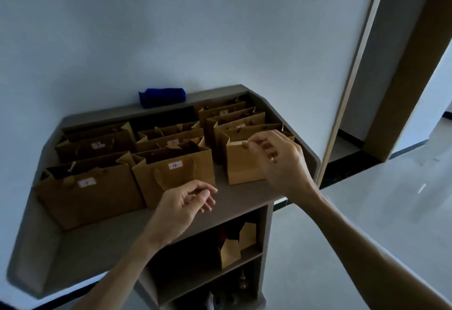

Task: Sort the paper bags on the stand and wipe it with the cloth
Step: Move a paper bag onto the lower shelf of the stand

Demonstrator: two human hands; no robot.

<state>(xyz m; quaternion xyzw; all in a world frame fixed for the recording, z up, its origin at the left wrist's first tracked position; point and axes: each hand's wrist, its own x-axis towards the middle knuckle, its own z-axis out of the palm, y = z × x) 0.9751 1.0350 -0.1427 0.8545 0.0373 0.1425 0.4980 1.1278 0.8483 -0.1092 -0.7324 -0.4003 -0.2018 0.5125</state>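
Observation:
Several brown paper bags stand in three rows on the grey stand (73,256). Some carry white number labels; the front middle bag (176,175) shows a 4. My right hand (281,160) pinches the top front edge of the front right bag (242,165), near its handle. Just in front of the bag marked 4, my left hand (186,202) hovers with loosely curled fingers that hold nothing. A rolled blue cloth (161,97) lies on the stand's back ledge, against the wall.
Open shelves under the stand top hold a folded paper bag (231,252) and dark items. A white wall rises behind the stand. A door frame (354,65) and grey floor lie to the right.

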